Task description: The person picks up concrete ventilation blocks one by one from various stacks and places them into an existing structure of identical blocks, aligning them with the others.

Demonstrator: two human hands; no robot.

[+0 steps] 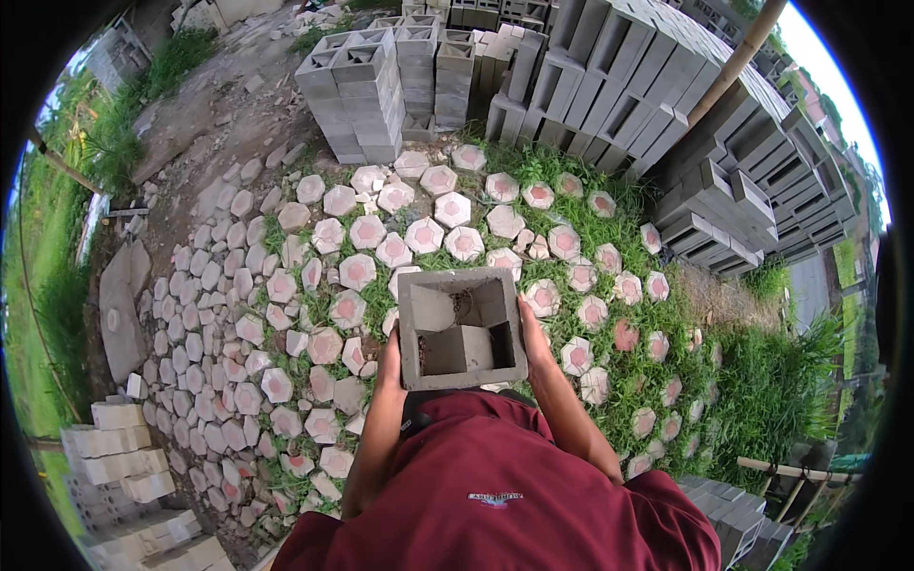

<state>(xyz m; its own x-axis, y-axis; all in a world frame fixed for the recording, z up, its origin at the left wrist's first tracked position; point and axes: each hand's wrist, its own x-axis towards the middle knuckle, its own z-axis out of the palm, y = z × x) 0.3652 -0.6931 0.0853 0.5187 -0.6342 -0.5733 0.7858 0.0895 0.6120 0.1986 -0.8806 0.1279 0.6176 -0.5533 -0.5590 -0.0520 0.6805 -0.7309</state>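
Note:
A grey hollow concrete block point(411, 333) is held in front of my body, its open cells facing up toward me. My left hand point(391, 357) presses against the block's left side, and my right hand point(535, 335) presses against its right side. Most of the fingers are hidden behind or under the block. Inside, a partition divides the block, and its lower right cell looks dark. Below the block, hexagonal paving stones point(348, 309) with pinkish centres lie among grass.
Stacked blocks point(354, 95) stand ahead, with a long wall of stacked blocks point(609, 71) to their right and more blocks point(719, 214) at far right. A wooden pole point(738, 62) leans there. Pale blocks point(124, 452) are piled at lower left; others point(728, 514) stand at lower right.

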